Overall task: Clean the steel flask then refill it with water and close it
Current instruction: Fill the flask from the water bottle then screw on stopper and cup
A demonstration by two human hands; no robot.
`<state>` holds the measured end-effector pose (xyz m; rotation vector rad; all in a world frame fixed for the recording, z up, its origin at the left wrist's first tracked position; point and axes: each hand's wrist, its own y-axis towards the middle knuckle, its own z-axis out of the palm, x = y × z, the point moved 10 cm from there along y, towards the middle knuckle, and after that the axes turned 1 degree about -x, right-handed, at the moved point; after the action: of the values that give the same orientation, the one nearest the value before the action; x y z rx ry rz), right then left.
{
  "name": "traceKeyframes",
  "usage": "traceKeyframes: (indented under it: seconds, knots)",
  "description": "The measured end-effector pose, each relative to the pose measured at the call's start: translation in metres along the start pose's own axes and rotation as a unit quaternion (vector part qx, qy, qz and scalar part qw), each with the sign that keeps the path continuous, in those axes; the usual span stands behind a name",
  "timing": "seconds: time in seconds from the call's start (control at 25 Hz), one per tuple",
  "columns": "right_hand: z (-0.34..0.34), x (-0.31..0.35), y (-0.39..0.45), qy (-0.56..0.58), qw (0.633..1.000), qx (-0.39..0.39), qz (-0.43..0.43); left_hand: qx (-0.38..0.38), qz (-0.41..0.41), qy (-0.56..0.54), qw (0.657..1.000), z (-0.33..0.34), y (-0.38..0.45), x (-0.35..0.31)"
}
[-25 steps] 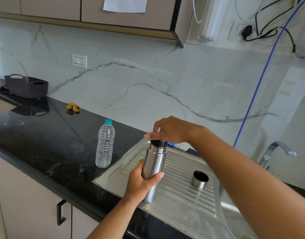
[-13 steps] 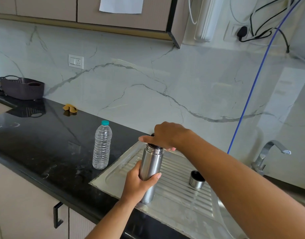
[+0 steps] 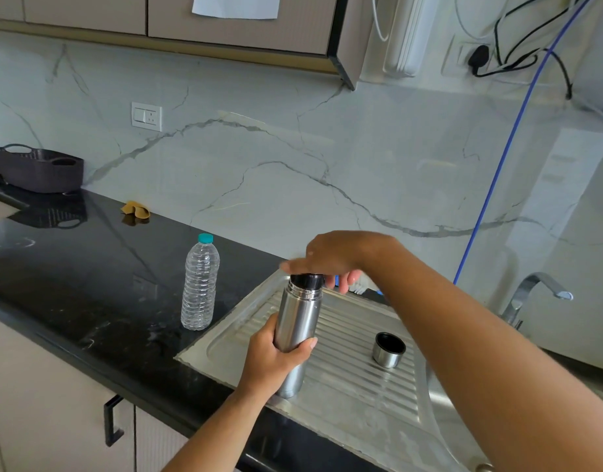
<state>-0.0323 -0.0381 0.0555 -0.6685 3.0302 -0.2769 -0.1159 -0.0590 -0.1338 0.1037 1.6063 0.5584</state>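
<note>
both hands hold: left hand (image 3: 271, 356) grips flask (image 3: 295, 332) body, right hand (image 3: 334, 258) pinches its stopper (image 3: 307, 280).

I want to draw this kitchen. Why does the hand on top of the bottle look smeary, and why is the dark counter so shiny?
In the head view, the right hand over the flask's black stopper is motion-blurred, while the left hand gripping the steel flask looks sharp; the polished black counter mirrors the basket.

The tall brushed-steel flask (image 3: 295, 321) has a satin sheen and a matt black plastic stopper (image 3: 307, 280). The ribbed stainless-steel draining board (image 3: 354, 338) looks dull. The black stone table (image 3: 72, 267) is glossy, the ridged bottle (image 3: 200, 287) clear plastic.
</note>
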Motion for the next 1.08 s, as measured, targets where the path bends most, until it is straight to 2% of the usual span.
traceKeyframes:
  seconds: [0.08, 0.16, 0.28, 0.32, 0.4, 0.48, 0.6, 0.72, 0.76, 0.84, 0.92, 1.08]
  knots:
    - [-0.005, 0.003, -0.001, 0.004, 0.999, 0.017, -0.037, 0.001, 0.001, -0.003, 1.0, -0.001, 0.001, 0.0]
    - [-0.005, 0.009, 0.001, -0.038, 0.997, -0.036, -0.053, -0.001, 0.002, 0.002, 1.0, -0.001, 0.001, 0.001]
    - [-0.003, 0.01, 0.003, -0.114, 0.985, -0.127, -0.018, -0.002, 0.0, 0.008, 1.0, -0.001, 0.0, 0.002]
    - [-0.002, 0.005, 0.004, -0.099, 0.988, -0.118, -0.002, -0.003, -0.002, 0.007, 1.0, 0.0, -0.001, 0.002]
    - [-0.001, -0.005, 0.003, -0.003, 0.999, -0.049, 0.01, 0.0, -0.004, 0.003, 1.0, 0.001, -0.001, 0.0]
    - [-0.006, -0.003, 0.002, 0.028, 0.999, -0.003, -0.018, 0.002, -0.002, -0.002, 1.0, 0.0, 0.0, -0.001]
    - [-0.01, 0.008, 0.004, -0.022, 0.998, -0.053, -0.039, 0.001, -0.005, -0.002, 1.0, 0.0, 0.001, -0.001]
    - [-0.009, 0.014, 0.003, -0.128, 0.982, -0.137, -0.004, 0.0, -0.011, 0.004, 1.0, 0.0, 0.0, 0.001]
    - [-0.008, 0.011, 0.003, -0.126, 0.984, -0.127, 0.016, 0.0, -0.01, 0.005, 1.0, 0.0, 0.0, 0.001]
    - [-0.003, 0.002, 0.002, -0.049, 0.997, -0.054, 0.036, 0.002, -0.007, 0.003, 1.0, 0.0, 0.0, 0.001]
    - [-0.003, 0.004, 0.002, -0.017, 1.0, -0.008, 0.006, 0.003, -0.004, -0.001, 1.0, 0.0, 0.001, 0.0]
    - [-0.003, 0.007, 0.008, -0.02, 0.998, -0.061, -0.006, 0.003, -0.006, 0.001, 1.0, 0.001, 0.0, 0.0]
